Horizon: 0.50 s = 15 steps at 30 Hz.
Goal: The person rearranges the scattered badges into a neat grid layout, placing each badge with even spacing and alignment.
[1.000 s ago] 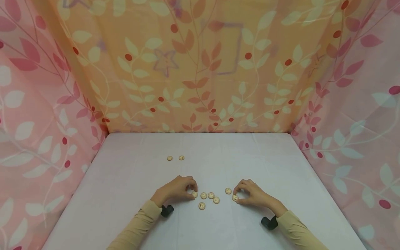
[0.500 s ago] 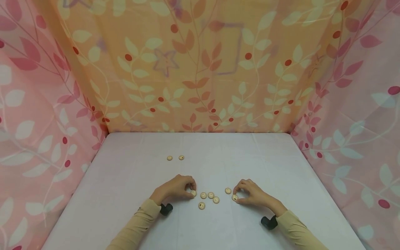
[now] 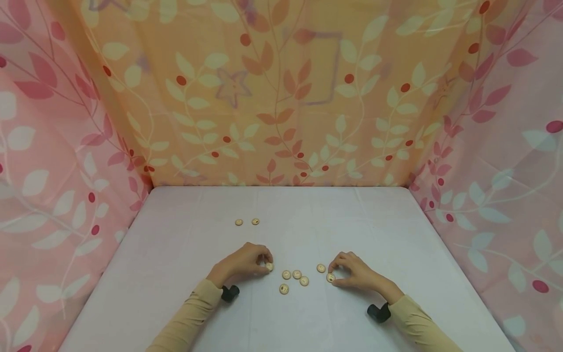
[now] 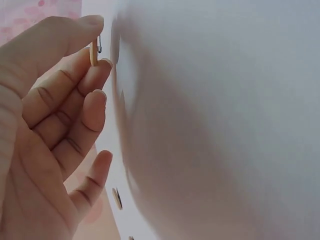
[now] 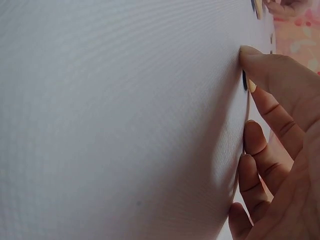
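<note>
My left hand [image 3: 243,259] pinches a round wooden badge [image 3: 269,266] between thumb and fingertips. A small metal pin [image 4: 99,44] shows on its table-facing side in the left wrist view, and the badge looks raised off the cloth there. On the right, my right hand [image 3: 360,273] holds another wooden badge [image 3: 331,277] by its edges, down at the table surface. Just left of it lies a separate badge [image 3: 321,268]. Between the hands sits a loose group of several badges [image 3: 297,275], the nearest badge [image 3: 284,289] bearing a dark mark.
Two more badges, a left one [image 3: 239,222] and a right one [image 3: 255,221], lie farther back on the white table [image 3: 352,220]. Patterned cloth walls [image 3: 281,122] enclose the table at the back and both sides. A dark camera [image 3: 230,293] is on the left wrist, another [image 3: 378,313] on the right.
My left hand has shifted slightly left and away from me, carrying its badge apart from the middle group. The right hand and the other badges have stayed in place.
</note>
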Each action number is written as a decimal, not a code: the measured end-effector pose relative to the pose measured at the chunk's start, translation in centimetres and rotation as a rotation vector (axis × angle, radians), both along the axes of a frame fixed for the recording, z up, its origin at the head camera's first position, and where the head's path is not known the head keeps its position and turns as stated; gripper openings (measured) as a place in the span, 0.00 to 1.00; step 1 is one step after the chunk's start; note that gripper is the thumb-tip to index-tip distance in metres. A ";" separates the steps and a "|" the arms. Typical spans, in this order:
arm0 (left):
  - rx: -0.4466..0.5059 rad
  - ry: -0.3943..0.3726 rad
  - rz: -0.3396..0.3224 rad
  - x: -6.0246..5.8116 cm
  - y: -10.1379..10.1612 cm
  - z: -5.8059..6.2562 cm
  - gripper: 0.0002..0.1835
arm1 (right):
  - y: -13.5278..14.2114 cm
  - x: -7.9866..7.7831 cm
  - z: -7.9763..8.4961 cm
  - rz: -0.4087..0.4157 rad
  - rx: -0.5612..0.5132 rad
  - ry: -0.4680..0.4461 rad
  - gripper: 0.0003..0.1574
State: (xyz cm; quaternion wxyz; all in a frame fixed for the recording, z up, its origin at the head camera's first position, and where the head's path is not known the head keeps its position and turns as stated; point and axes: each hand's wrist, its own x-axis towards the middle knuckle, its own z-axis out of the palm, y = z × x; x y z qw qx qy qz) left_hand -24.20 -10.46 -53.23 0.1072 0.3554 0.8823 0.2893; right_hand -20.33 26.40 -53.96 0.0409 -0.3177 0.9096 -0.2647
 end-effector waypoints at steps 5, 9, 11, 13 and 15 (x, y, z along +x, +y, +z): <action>0.013 0.027 0.008 -0.1 -0.5 0.0 0.09 | 0.0 0.0 0.0 -0.003 -0.001 -0.009 0.14; 0.018 0.040 0.023 -0.3 -1.0 -0.2 0.10 | 0.0 0.0 -0.1 -0.004 -0.004 -0.012 0.13; 0.020 0.053 0.027 -0.4 -1.2 -0.2 0.10 | 0.0 0.0 -0.1 -0.005 -0.005 -0.011 0.13; 0.018 0.061 0.034 -0.4 -1.4 -0.3 0.10 | 0.0 0.0 -0.1 -0.007 -0.002 -0.007 0.13; 0.010 0.073 0.044 -0.4 -1.7 -0.3 0.10 | 0.0 0.0 -0.2 -0.008 0.001 -0.004 0.13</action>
